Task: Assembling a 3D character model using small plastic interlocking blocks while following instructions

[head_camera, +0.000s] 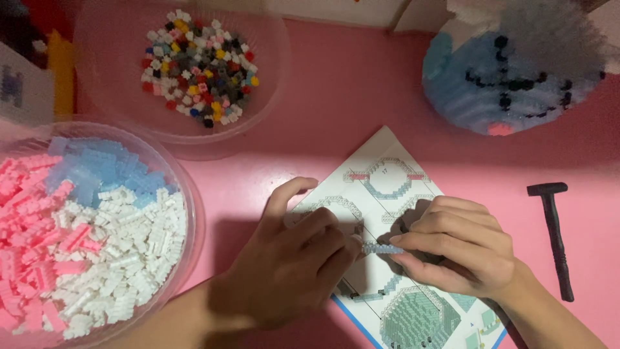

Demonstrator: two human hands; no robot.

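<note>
Both the left hand (290, 258) and right hand (455, 249) pinch a short strip of light-blue micro bricks (381, 248) over the instruction sheet (387, 194); steady, even pressure should seat them squarely.

Pink tabletop (361, 97); clear plastic bowl (184, 194) of pink, white, pale-blue bricks; second clear bowl (271, 71) of mixed multicoloured pieces; black plastic hammer-shaped tool (557, 239); pale-blue brick strip (381, 248).
</note>
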